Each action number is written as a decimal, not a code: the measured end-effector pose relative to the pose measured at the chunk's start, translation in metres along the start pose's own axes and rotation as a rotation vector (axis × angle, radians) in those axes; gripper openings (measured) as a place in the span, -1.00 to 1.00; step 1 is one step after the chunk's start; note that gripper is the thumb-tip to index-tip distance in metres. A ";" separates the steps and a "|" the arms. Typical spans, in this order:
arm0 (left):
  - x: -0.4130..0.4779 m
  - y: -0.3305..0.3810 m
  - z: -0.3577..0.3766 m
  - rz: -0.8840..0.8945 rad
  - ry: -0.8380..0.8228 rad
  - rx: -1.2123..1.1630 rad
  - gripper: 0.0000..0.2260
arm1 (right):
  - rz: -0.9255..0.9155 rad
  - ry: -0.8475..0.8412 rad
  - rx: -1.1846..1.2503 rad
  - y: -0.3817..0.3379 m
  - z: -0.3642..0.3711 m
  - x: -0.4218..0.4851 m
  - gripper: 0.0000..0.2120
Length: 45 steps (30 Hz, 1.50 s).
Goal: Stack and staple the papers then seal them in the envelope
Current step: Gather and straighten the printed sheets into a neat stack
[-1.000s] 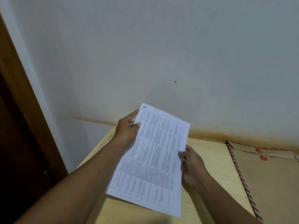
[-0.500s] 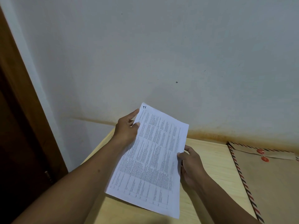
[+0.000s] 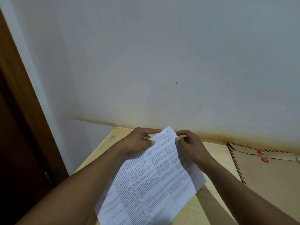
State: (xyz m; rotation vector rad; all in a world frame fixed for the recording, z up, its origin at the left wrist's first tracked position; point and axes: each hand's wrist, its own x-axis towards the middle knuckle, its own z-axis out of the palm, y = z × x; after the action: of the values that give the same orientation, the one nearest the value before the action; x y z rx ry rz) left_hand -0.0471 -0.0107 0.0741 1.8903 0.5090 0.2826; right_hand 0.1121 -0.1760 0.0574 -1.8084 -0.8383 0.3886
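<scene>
Now both hands' fingers [image 3: 152, 142] pinch the papers [image 3: 151, 181] at their far top corner.

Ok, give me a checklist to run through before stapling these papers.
1. Both hands on the papers: ok, left hand and right hand pinch the far end.
2. Sheets squared: not ok, a lower sheet sticks out at the right edge.
3. Numbered page on top: ok.
4. Stapler within reach: cannot tell, none in view.
5. Envelope ready on the table: ok.
</scene>
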 end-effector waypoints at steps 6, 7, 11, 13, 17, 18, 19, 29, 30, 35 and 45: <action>0.002 0.002 0.003 0.006 0.026 -0.007 -0.55 | -0.073 0.060 0.086 0.003 0.000 0.000 -0.81; 0.003 0.001 0.002 0.003 0.032 -0.010 -0.55 | -0.093 0.070 0.082 0.003 0.000 0.001 -0.81; 0.005 -0.001 0.002 -0.003 0.061 -0.018 -0.56 | -0.127 0.068 0.078 0.002 0.000 0.002 -0.83; 0.005 0.001 0.001 0.007 0.079 0.027 -0.58 | -0.139 0.064 0.069 0.002 0.000 0.004 -0.84; 0.004 0.012 0.002 0.102 0.129 0.087 -0.59 | -0.191 0.074 0.009 -0.010 -0.008 0.014 -0.85; 0.005 0.016 0.002 0.123 0.148 0.079 -0.59 | -0.215 0.082 -0.011 -0.017 -0.012 0.018 -0.85; 0.005 0.020 0.002 0.141 0.169 0.068 -0.59 | -0.238 0.086 -0.033 -0.024 -0.017 0.022 -0.84; 0.012 0.043 0.008 0.155 0.348 -0.137 -0.74 | -0.251 0.028 -0.010 -0.048 -0.029 0.024 -0.86; 0.013 0.043 0.009 0.148 0.363 -0.132 -0.75 | -0.246 0.033 -0.001 -0.047 -0.029 0.022 -0.86; 0.019 0.038 0.021 0.124 0.372 -0.092 -0.77 | -0.183 0.054 0.033 -0.041 -0.032 0.010 -0.85; 0.026 0.031 0.093 0.108 0.186 0.069 -0.79 | 0.069 0.158 0.112 0.026 -0.064 -0.042 -0.87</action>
State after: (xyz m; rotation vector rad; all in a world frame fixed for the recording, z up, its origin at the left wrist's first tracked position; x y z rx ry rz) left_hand 0.0221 -0.0843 0.0681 1.9725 0.5476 0.5221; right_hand 0.1309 -0.2545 0.0536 -1.7427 -0.6336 0.3253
